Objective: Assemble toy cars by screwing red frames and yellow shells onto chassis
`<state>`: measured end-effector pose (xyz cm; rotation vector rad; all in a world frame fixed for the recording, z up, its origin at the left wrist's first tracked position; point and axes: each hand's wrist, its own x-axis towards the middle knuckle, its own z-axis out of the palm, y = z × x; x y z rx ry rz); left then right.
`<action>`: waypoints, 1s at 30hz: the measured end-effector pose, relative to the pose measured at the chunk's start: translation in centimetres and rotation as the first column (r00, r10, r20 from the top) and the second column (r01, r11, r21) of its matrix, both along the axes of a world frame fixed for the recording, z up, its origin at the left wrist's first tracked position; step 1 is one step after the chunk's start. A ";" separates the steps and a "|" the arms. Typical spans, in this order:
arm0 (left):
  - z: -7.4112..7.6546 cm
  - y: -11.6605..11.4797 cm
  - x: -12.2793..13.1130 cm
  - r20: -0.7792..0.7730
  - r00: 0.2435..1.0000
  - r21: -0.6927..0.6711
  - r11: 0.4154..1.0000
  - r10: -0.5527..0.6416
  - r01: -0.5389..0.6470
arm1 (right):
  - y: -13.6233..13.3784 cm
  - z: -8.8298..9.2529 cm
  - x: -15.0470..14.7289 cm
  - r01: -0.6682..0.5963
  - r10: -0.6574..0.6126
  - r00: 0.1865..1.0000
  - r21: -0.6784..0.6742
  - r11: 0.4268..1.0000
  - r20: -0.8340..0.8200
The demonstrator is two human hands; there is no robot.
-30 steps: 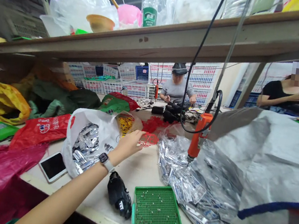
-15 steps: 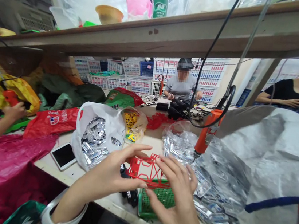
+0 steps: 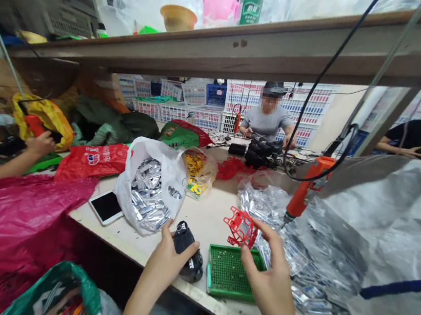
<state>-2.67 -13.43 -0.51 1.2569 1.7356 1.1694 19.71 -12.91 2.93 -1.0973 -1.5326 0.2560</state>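
Note:
My left hand (image 3: pixel 163 260) has its thumb and fingers around a black toy car body (image 3: pixel 184 240) with white lettering, at the table's front edge. Between the thumb and fingers of my right hand (image 3: pixel 271 263) is a red plastic frame (image 3: pixel 239 228), an openwork piece held up on its side. Below that frame lies a shallow green basket (image 3: pixel 231 294) with a mesh bottom and small bits in it. An orange electric screwdriver (image 3: pixel 305 188) hangs point down behind my right hand.
A white bag (image 3: pixel 131 168) of shiny silver parts stands behind my left hand, beside a phone (image 3: pixel 106 208). Yellow parts (image 3: pixel 194 168) sit in a clear bag. More silver parts (image 3: pixel 310 253) fill plastic at right. A shelf beam (image 3: pixel 216 57) crosses overhead. Co-workers sit around.
My left hand has let go of the red frame and moved down onto the black toy car body. The right hand keeps the frame, now turned. The view has shifted left.

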 end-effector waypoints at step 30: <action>4.4 -3.3 -1.2 0.790 0.595 0.227 0.972 -0.145 -0.064 | -2.2 1.4 -4.5 -0.226 0.227 0.973 -0.016 0.974 0.034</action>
